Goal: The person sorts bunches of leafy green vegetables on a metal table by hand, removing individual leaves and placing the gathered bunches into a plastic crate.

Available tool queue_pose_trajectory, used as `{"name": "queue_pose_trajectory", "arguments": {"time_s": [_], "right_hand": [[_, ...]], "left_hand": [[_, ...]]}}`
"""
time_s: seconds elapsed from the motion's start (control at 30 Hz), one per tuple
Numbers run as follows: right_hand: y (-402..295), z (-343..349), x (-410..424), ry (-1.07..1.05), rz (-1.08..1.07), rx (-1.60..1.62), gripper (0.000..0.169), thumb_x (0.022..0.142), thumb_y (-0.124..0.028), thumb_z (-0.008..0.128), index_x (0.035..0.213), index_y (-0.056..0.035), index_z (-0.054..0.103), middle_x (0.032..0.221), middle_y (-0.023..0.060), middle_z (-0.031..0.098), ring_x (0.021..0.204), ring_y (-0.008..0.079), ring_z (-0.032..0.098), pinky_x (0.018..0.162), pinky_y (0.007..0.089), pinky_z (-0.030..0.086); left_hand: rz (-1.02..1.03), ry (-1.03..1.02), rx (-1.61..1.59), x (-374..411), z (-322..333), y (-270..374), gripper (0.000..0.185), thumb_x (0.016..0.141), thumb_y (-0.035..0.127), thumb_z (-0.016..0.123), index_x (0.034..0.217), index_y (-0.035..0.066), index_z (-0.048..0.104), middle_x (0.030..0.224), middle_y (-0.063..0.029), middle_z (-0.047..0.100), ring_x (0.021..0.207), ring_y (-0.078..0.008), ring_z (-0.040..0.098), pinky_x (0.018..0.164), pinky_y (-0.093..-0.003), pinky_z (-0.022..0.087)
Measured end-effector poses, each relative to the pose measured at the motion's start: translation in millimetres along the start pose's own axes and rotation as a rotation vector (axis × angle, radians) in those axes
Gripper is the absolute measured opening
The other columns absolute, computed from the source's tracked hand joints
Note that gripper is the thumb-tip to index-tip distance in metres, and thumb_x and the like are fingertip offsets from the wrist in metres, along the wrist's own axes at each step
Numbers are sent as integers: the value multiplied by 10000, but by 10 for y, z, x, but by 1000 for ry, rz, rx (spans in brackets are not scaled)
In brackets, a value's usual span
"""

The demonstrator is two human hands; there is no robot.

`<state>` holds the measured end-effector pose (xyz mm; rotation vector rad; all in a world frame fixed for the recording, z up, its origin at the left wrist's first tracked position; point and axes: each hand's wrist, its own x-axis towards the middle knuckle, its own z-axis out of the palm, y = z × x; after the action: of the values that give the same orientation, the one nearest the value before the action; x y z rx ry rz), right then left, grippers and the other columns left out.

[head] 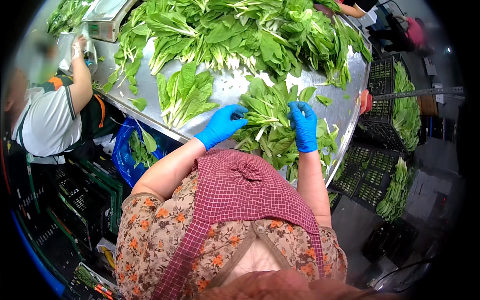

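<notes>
Blue gloves cover both of my hands over a metal table (144, 114). My left hand (225, 125), fingers curled and apart, is at the left side of a bunch of leafy greens (262, 103). At that bunch's right edge is my right hand (303, 122), its fingers bent; whether they pinch a leaf cannot be told. More loose greens (279, 144) lie nearer my apron, below the bunch. A separate bunch with pale stems (183, 97) rests left of my left hand. A large heap of the same greens (232, 33) spreads across the far side.
A scale (108, 22) stands at the table's far left, near a co-worker (52, 116) handling a clear bag. Below the table edge hangs a blue plastic bag (129, 150) with leaves. Black crates (380, 93) with greens stand right of the table, beside a metal bar (416, 92).
</notes>
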<state>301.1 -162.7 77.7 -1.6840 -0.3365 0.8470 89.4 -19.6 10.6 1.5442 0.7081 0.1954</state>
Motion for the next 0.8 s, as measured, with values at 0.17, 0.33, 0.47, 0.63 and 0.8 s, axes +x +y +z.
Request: {"name": "queue_pose_trajectory", "arguments": {"time_s": [0.17, 0.33, 0.47, 0.63, 0.8], "right_hand": [[152, -151, -38, -16, 96, -119, 156, 881, -190, 696, 947, -51, 669, 735, -6, 618, 624, 58, 528, 552, 216, 391], [225, -104, -59, -55, 108, -107, 196, 872, -174, 705, 995, -26, 669, 837, 11, 653, 723, 80, 578, 667, 230, 468], [124, -79, -85, -25, 68, -79, 249, 852, -149, 726, 1055, -20, 665, 919, 29, 652, 826, 103, 592, 788, 254, 490], [27, 200, -87, -85, -94, -98, 214, 862, -134, 710, 1041, -25, 665, 890, 12, 638, 798, 95, 575, 758, 245, 479], [-250, 440, -110, -116, -39, 23, 114, 880, -107, 686, 971, -42, 662, 803, -28, 604, 751, 68, 547, 694, 218, 457]], "left_hand": [[228, 14, 399, 191, 236, 50, 364, 792, 234, 736, 1113, 83, 653, 1044, -130, 624, 973, -286, 598, 851, -385, 502], [385, -38, 708, 435, 407, -6, 316, 758, 261, 734, 1014, 89, 666, 1056, -131, 591, 998, -333, 548, 865, -420, 477], [379, 71, 535, 419, 339, 2, 260, 749, 222, 741, 959, 84, 675, 1046, -125, 595, 986, -321, 552, 851, -405, 480], [348, 53, 276, 278, 248, 347, 267, 741, 181, 764, 962, 63, 673, 1063, -120, 602, 1011, -306, 559, 879, -395, 473], [265, -56, 57, 147, 158, 710, 687, 724, 230, 817, 1309, 55, 501, 1264, -135, 562, 1211, -267, 513, 1040, -393, 405]]}}
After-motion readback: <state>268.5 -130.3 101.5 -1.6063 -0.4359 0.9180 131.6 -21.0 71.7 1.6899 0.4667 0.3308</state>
